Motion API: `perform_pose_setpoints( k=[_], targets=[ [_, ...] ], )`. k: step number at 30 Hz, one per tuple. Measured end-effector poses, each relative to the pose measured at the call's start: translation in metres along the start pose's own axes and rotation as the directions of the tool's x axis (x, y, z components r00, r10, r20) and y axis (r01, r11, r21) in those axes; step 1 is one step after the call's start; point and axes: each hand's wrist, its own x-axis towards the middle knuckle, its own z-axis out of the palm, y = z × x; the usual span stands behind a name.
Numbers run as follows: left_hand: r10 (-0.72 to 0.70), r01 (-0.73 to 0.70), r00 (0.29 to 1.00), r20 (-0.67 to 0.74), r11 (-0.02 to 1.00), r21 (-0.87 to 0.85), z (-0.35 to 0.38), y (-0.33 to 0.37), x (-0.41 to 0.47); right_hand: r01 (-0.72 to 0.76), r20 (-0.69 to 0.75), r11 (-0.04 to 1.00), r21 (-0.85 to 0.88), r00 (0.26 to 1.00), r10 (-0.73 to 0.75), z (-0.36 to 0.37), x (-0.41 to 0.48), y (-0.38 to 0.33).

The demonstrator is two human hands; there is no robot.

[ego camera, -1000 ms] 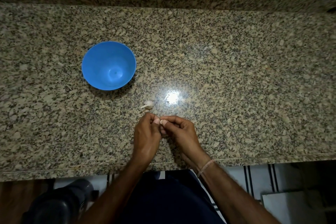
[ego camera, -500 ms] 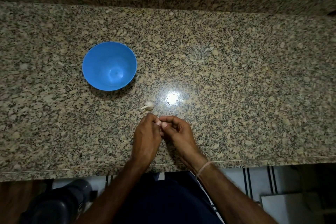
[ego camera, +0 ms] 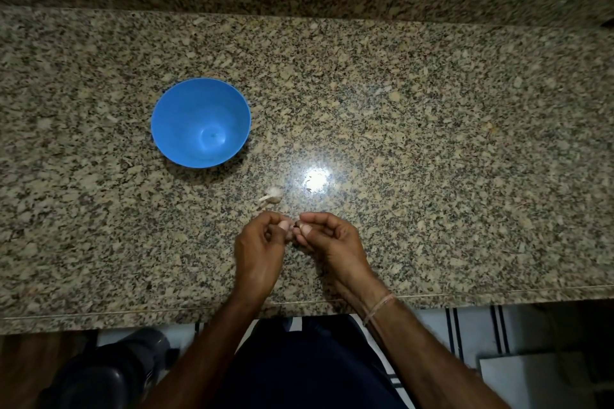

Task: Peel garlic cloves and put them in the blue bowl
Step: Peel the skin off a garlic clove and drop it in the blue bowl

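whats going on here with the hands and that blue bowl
A person is peeling garlic at the granite counter. The left hand and right hand both pinch a garlic clove, mostly hidden, between thumb and fingers. A pale garlic piece lies on the counter just beyond them. The blue bowl stands farther back to the left and looks empty.

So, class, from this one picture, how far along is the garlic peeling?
Done: nothing yet; the round blue plastic bowl shows no cloves inside. In hand: the left hand and right hand pinch a small, mostly hidden garlic clove between their fingertips. Left: finishing that clove, dropping it in, then the pale garlic piece lying on the speckled granite counter.
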Motion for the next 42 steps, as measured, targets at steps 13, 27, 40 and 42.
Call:
perform_pose_setpoints(
  k=[13, 27, 40, 42],
  targets=[
    [-0.044, 0.093, 0.989, 0.143, 0.929, -0.358, 0.0, 0.006, 0.0, 0.149, -0.005, 0.96, -0.238, 0.988, -0.155, 0.001, -0.003, -0.006],
    [-0.01, 0.077, 0.983, 0.185, 0.932, -0.355, -0.001, 0.008, 0.0, 0.084, -0.047, 0.976, -0.2, 0.994, -0.095, 0.009, -0.002, -0.013],
    [0.019, -0.001, 0.997, 0.079, 0.975, -0.22, 0.001, 0.002, -0.001, 0.156, -0.017, 0.973, -0.167, 0.987, -0.161, 0.01, -0.006, -0.007],
    [0.013, 0.01, 0.993, 0.117, 0.98, -0.2, -0.002, 0.004, 0.001, 0.212, 0.009, 0.935, -0.284, 0.976, -0.218, 0.006, -0.003, -0.006]
  ],
)
